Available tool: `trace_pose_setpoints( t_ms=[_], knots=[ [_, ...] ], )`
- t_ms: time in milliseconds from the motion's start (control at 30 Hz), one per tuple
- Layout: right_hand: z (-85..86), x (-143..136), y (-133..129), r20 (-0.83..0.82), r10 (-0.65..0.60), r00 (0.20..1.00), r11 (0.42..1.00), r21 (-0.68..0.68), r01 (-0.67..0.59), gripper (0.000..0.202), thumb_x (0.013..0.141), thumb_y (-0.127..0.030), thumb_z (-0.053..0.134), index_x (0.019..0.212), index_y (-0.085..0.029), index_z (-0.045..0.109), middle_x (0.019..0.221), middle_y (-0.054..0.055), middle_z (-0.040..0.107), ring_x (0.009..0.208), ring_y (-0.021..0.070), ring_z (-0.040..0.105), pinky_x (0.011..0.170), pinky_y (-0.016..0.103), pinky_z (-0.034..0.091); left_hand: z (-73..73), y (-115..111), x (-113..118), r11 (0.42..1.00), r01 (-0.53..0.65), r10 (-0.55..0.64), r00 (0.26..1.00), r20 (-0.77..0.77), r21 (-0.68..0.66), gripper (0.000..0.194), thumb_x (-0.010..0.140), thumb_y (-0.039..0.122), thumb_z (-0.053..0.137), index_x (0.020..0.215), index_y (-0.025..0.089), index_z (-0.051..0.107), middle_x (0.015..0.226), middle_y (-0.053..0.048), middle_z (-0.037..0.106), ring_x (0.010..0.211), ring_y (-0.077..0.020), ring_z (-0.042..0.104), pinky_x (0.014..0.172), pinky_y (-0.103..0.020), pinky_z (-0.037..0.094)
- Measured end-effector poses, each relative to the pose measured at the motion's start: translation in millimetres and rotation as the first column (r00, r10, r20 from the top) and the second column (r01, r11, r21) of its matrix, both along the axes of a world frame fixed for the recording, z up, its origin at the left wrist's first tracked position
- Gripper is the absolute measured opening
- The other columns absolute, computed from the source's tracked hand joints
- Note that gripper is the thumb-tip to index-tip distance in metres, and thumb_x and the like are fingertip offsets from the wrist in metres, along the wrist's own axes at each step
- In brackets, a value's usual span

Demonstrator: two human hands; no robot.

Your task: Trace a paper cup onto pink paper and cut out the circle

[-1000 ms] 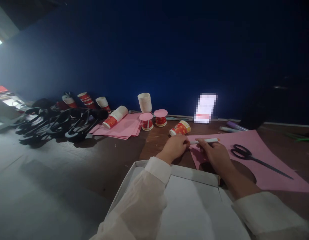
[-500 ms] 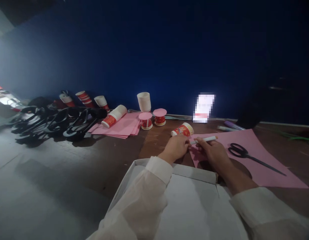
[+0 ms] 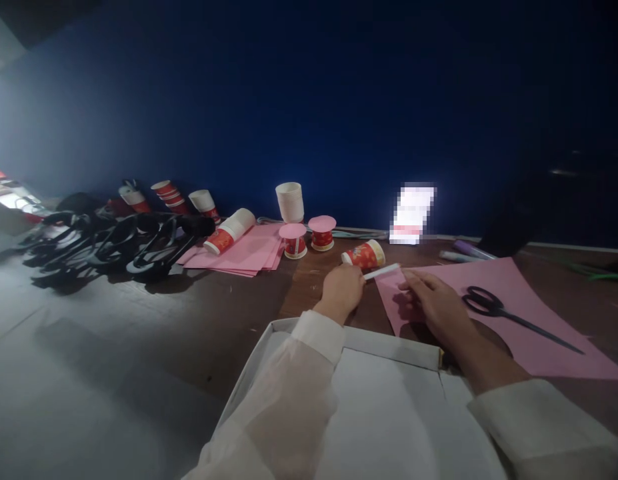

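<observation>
My left hand (image 3: 341,292) is closed around one end of a slim white marker (image 3: 382,272), which points right and slightly up. Close to the marker's far end, my right hand (image 3: 431,297) has loosely bent fingers, and I see nothing between them. A red patterned paper cup (image 3: 363,255) lies on its side just beyond my left hand. Under my right hand spreads a pink paper sheet (image 3: 519,300) with a rounded cut-out, and black-handled scissors (image 3: 493,307) rest on it.
Two red cups with pink paper discs (image 3: 322,224) stand near a white cup stack (image 3: 289,202). Further left are pink sheets (image 3: 239,260), more cups and black strapped gear (image 3: 153,247). A lit phone (image 3: 413,213) leans on the wall; a white box (image 3: 389,407) sits in front of me.
The right hand has come off the marker and moved slightly right. My left hand has drawn the marker a little to the left.
</observation>
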State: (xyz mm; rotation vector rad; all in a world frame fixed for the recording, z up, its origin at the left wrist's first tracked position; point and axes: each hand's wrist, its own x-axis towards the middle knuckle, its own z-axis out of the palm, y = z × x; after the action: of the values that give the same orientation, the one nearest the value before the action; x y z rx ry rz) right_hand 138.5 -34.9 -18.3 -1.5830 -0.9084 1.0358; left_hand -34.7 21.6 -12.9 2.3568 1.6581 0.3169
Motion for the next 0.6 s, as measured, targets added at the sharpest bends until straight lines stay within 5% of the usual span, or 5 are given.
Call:
trace_pose_setpoints(
  t_ms=[233, 433, 600],
  knots=[
    [-4.0, 1, 0, 0.026, 0.001, 1.0, 1.0, 0.002, -0.001, 0.029, 0.089, -0.044, 0.066, 0.107, -0.022, 0.071, 0.086, 0.003, 0.07, 0.059, 0.014, 0.064, 0.048, 0.026, 0.057, -4.7, 9, -13, 0.989, -0.141, 0.143, 0.987, -0.071, 0.04, 0.031, 0.101, 0.025, 0.048, 0.117, 0.014, 0.071, 0.121, -0.015, 0.071, 0.11, -0.0251, 0.067, 0.092, -0.033, 0.05],
    [2.7, 23, 3, 0.317, 0.002, 0.948, 0.997, 0.077, -0.028, 0.038, 0.087, -0.055, 0.061, 0.1, -0.022, 0.073, 0.09, 0.006, 0.075, 0.063, 0.0169, 0.064, 0.058, 0.032, 0.056, 1.6, 10, -24, 0.939, -0.321, 0.334, 0.937, -0.104, 0.125, 0.031, 0.1, 0.021, 0.046, 0.119, 0.014, 0.07, 0.125, -0.017, 0.068, 0.119, -0.029, 0.062, 0.096, -0.037, 0.049],
    [13.1, 99, 10, 0.812, 0.025, 0.583, 0.997, 0.019, -0.069, 0.035, 0.086, -0.052, 0.054, 0.098, -0.026, 0.073, 0.097, 0.011, 0.077, 0.084, 0.032, 0.071, 0.077, 0.047, 0.054, 2.5, -2, -5, 0.952, -0.204, 0.214, 0.977, -0.019, 0.23, 0.031, 0.1, 0.022, 0.046, 0.117, 0.017, 0.071, 0.125, -0.015, 0.066, 0.117, -0.0276, 0.059, 0.099, -0.039, 0.047]
  ],
)
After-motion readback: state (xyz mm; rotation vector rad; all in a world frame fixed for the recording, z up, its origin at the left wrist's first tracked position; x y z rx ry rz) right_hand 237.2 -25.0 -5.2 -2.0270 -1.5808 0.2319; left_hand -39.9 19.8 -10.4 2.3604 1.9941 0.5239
